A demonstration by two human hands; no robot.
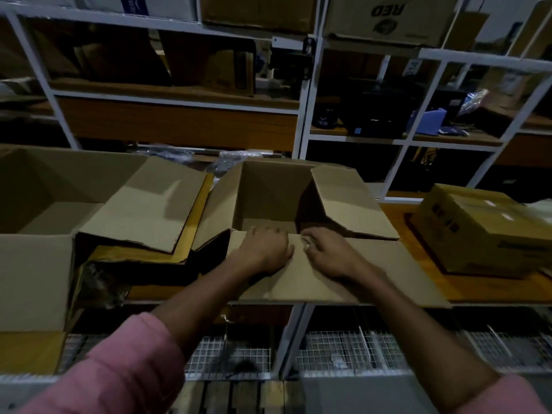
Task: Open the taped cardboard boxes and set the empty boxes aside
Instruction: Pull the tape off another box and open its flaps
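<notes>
- Three brown cardboard boxes sit on the wooden shelf surface [397, 210]: two open, one closed.
- The open brown cardboard box in the middle [268, 192] stands with all four flaps folded outward; its inside shows only a bare cardboard floor.
- Its near flap [343, 279] lies flat toward the person and hangs over the shelf's front edge.
- The left hand [263, 249] rests on the near flap at the box's rim, its fingers curled over the flap's fold into the opening and gripping that edge.
- The right hand [325, 253] lies just beside it on the same flap, fingers bent down against the cardboard; whether they pinch anything I cannot tell.
- Both forearms are bare, with pink sleeves [119, 369] pushed up.
- The second open brown cardboard box [44, 192] stands to the left, larger, one flap leaning onto the middle box's left flap.
- The closed brown cardboard box with dark print [484, 231] sits to the right, well apart from the hands.
- White metal shelving [301, 115] behind holds more cartons.
- White wire mesh baskets [358, 351] sit below the shelf.
</notes>
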